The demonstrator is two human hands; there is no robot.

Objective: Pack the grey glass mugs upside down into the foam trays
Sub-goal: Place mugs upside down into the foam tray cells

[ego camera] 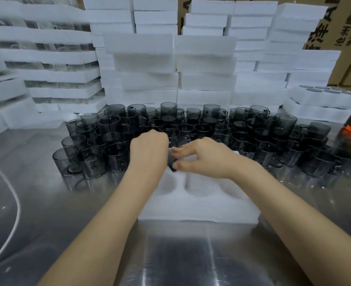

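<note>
Over foam tray (199, 209) | right hand (203, 157) pinches mug (172, 164), axis blurred | left hand (148, 149) fingers hidden

The bench (180, 254) is bare sheet metal, glossy and mirror-like, with fine scuffs dulling its sheen. The mugs (112, 124) are smoky grey glass, translucent, smooth and shiny. The foam tray (201, 209) at the front is white, matt and softly grainy, as are the stacked foam trays (141, 58) behind. The boxes (348, 27) are brown printed cardboard, matt. A white cable (18, 205) looks like smooth plastic.
</note>
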